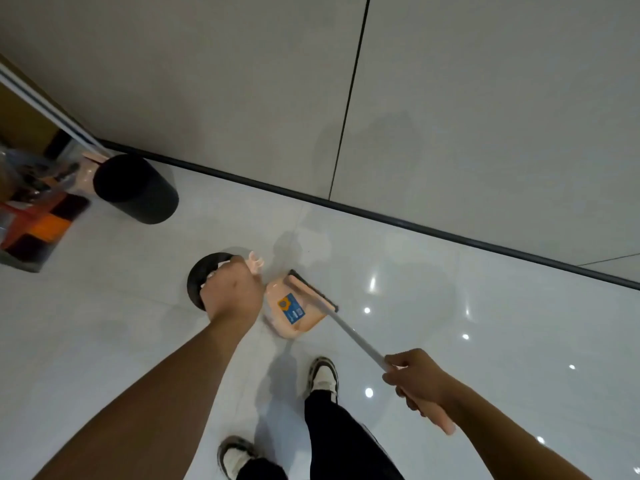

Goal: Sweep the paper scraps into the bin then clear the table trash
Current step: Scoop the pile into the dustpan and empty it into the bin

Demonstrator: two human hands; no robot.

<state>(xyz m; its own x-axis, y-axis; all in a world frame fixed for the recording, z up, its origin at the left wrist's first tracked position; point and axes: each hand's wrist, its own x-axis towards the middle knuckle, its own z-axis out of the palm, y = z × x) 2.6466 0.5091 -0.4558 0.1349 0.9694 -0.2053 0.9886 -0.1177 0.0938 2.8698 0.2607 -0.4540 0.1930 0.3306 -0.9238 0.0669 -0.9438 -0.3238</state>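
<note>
Left hand (232,292) curled round dustpan (292,311) handle, tipped beside the near black bin (199,282); right hand (417,379) clamped on broom (346,329) pole, head resting at the pan's far edge. Could spill scraps past the rim if tilted short. Scraps themselves barely discernible.

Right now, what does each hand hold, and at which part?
The right hand grips the broom near the top of its handle. The left hand grips the dustpan by its handle top.
</note>
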